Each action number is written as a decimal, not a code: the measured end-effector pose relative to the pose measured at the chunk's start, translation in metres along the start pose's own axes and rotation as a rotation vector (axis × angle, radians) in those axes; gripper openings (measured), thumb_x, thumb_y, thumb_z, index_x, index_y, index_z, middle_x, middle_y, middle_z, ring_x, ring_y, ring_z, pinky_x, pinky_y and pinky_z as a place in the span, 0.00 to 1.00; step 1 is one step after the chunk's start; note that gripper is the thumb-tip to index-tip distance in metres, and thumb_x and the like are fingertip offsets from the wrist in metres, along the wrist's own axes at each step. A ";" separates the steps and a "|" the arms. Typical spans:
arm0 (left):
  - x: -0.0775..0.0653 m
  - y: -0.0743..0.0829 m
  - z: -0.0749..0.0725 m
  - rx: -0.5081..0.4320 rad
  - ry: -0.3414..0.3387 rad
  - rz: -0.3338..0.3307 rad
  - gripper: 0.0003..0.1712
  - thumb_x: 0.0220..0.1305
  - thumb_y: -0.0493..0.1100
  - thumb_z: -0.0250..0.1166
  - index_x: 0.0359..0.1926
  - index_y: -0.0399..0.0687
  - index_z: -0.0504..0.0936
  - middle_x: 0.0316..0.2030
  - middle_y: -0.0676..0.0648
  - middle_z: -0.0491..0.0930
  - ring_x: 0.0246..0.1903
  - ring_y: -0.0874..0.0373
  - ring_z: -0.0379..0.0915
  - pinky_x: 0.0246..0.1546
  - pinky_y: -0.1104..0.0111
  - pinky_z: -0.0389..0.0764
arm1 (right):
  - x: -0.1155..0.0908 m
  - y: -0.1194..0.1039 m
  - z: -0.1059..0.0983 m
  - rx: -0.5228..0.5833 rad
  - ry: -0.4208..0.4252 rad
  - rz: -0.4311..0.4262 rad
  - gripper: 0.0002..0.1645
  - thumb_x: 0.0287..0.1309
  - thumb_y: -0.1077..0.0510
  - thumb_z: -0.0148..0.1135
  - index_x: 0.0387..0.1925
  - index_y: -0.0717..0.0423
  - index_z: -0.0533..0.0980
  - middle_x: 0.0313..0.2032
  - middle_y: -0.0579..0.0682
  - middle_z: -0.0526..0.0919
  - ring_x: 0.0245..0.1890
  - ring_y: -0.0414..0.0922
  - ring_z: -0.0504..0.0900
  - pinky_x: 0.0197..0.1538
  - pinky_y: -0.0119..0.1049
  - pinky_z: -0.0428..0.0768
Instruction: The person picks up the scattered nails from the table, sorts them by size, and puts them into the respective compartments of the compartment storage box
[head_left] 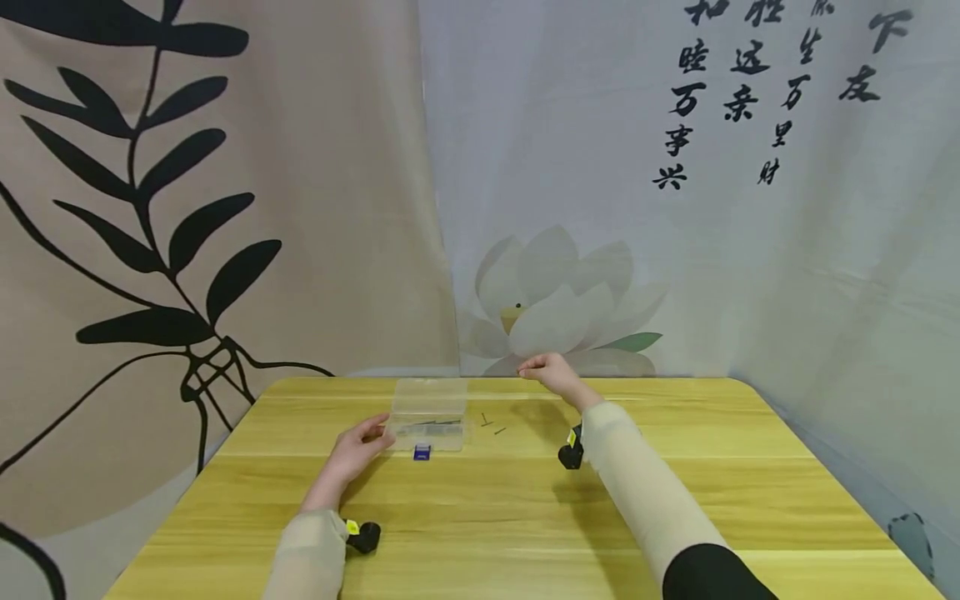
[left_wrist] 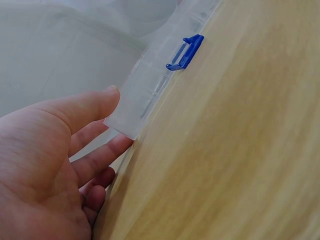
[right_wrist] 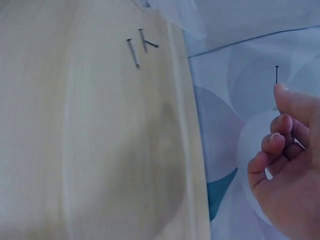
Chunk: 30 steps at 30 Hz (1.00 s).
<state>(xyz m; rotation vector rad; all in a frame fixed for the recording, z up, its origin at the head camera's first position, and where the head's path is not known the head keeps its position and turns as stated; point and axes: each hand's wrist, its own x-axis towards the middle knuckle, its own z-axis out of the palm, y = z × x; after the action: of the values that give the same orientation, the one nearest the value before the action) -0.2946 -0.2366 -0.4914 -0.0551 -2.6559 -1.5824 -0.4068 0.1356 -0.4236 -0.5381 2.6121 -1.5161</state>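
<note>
A clear plastic box (head_left: 427, 437) with its lid raised stands on the table, dark thin nails (head_left: 438, 422) inside it. A blue latch (left_wrist: 186, 53) sits on its near side. My left hand (head_left: 358, 448) holds the box at its left end, thumb at one edge and fingertips against the end, as the left wrist view shows. My right hand (head_left: 553, 377) is raised near the table's far edge and pinches a nail (right_wrist: 276, 75) between thumb and finger, its head upward in the right wrist view. Further nails (right_wrist: 133, 53) lie loose on the table right of the box.
The wooden table (head_left: 480, 517) ends at a hanging cloth (head_left: 585, 167) printed with a lotus, leaves and writing. A black wrist camera (head_left: 364, 537) is strapped at the left sleeve, another black camera (head_left: 572, 450) at the right.
</note>
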 end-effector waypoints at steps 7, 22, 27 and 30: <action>0.001 -0.001 -0.001 0.004 0.005 0.015 0.32 0.68 0.43 0.62 0.69 0.39 0.66 0.57 0.33 0.73 0.56 0.41 0.68 0.55 0.51 0.71 | -0.002 -0.016 -0.007 0.000 -0.020 0.008 0.14 0.67 0.61 0.57 0.49 0.66 0.80 0.51 0.59 0.80 0.56 0.56 0.75 0.59 0.52 0.71; 0.000 0.003 0.003 0.009 0.001 0.007 0.31 0.68 0.43 0.62 0.69 0.38 0.66 0.57 0.33 0.73 0.56 0.40 0.68 0.54 0.50 0.71 | 0.004 -0.020 -0.009 0.000 -0.041 0.025 0.17 0.68 0.59 0.58 0.51 0.67 0.79 0.57 0.60 0.77 0.56 0.54 0.75 0.58 0.50 0.72; 0.000 0.002 0.003 0.010 0.006 -0.001 0.31 0.68 0.44 0.62 0.69 0.39 0.67 0.57 0.33 0.73 0.56 0.40 0.68 0.54 0.50 0.71 | 0.006 -0.021 -0.009 0.003 -0.040 0.026 0.17 0.67 0.59 0.58 0.51 0.67 0.78 0.55 0.59 0.78 0.54 0.53 0.75 0.57 0.51 0.72; 0.001 0.002 0.003 0.004 0.012 -0.007 0.31 0.68 0.43 0.62 0.69 0.40 0.67 0.57 0.34 0.73 0.56 0.41 0.68 0.54 0.51 0.71 | 0.008 -0.019 -0.006 -0.006 -0.042 0.013 0.16 0.68 0.59 0.57 0.50 0.67 0.79 0.54 0.58 0.78 0.54 0.53 0.75 0.57 0.50 0.72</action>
<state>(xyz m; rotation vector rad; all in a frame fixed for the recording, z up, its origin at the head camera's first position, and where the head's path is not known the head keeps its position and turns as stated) -0.2958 -0.2331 -0.4913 -0.0355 -2.6528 -1.5751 -0.4103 0.1294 -0.4033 -0.5469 2.5848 -1.4768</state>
